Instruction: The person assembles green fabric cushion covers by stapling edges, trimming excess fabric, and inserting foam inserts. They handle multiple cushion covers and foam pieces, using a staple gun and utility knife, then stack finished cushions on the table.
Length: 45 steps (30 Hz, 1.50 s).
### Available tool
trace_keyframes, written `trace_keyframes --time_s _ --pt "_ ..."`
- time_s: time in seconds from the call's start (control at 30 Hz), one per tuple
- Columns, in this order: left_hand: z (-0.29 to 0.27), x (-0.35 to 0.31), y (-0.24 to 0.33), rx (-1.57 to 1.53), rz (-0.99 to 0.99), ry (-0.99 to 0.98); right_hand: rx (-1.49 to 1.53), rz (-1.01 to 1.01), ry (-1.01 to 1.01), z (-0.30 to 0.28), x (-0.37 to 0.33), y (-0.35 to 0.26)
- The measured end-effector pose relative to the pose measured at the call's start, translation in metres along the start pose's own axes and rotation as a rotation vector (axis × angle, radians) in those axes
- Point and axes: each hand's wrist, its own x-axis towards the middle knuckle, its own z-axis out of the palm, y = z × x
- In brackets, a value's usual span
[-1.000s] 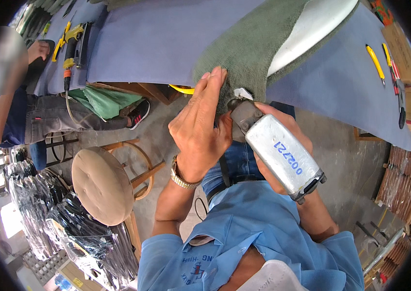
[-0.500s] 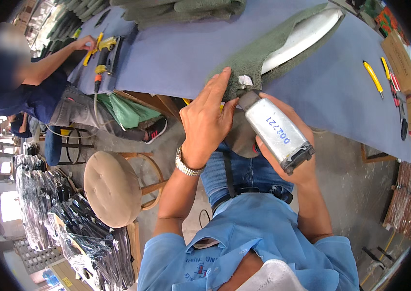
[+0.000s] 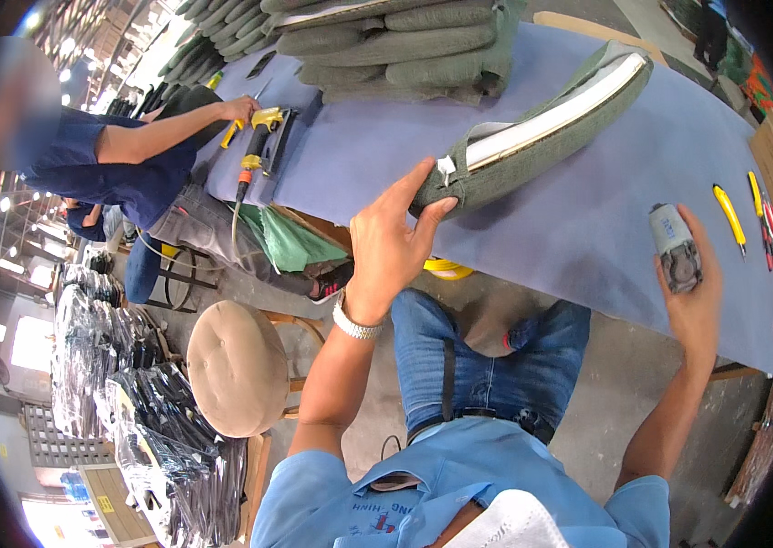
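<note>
A long curved pad [image 3: 532, 164], wrapped in dark green fabric with a white inner strip showing, lies tilted on its edge across the table. My left hand [image 3: 393, 233] grips its near end between thumb and fingers, beside a small white tag [image 3: 446, 167]. Off to the right, over the table's front part, my right hand [image 3: 699, 283] holds a blocky silver-grey hand tool [image 3: 676, 247] with a dark end. The fingers wrap its side, and the tool is apart from the pad.
The blue-grey table [image 3: 569, 242] bears stacked green pads [image 3: 404, 46] at the back. A yellow cutter [image 3: 730, 217] and pliers [image 3: 770, 224] lie at right. At left, another person's hand [image 3: 242, 108] is near a yellow staple gun [image 3: 261, 142]. A round stool [image 3: 236, 368] stands left.
My right hand has moved away to the right with the grey tool, off the pad's near end. The pad has turned, showing more of its side, and my left hand keeps hold of it.
</note>
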Motion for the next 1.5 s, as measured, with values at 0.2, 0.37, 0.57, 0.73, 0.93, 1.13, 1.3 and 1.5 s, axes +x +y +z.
trace_keyframes --time_s 0.2,0.37,0.57,0.73,0.93,1.13,1.3,1.5 --pt "0.006 0.007 -0.016 -0.036 -0.03 0.043 -0.472 0.196 -0.101 0.009 0.052 0.103" --pt "0.002 0.008 -0.009 -0.02 -0.08 0.023 -0.539 0.01 -0.093 0.028 0.037 0.142" --pt "0.003 -0.006 -0.002 -0.027 0.005 -0.002 0.496 0.179 -0.149 0.039 0.038 -0.002" --pt "0.016 -0.029 0.018 -0.086 0.227 -0.028 0.766 0.092 -0.377 0.087 0.009 -0.105" --pt "0.025 -0.052 0.019 -0.047 0.308 -0.073 0.361 0.172 -0.224 0.105 -0.018 -0.111" --pt "0.029 -0.057 0.013 -0.037 0.285 -0.039 0.814 0.351 -0.275 0.11 -0.032 -0.123" --pt "0.031 -0.054 0.01 -0.074 0.265 -0.009 0.989 0.299 -0.225 0.122 -0.035 -0.119" --pt "0.029 -0.047 0.006 -0.101 0.175 0.007 1.024 0.139 -0.11 0.144 -0.027 -0.126"
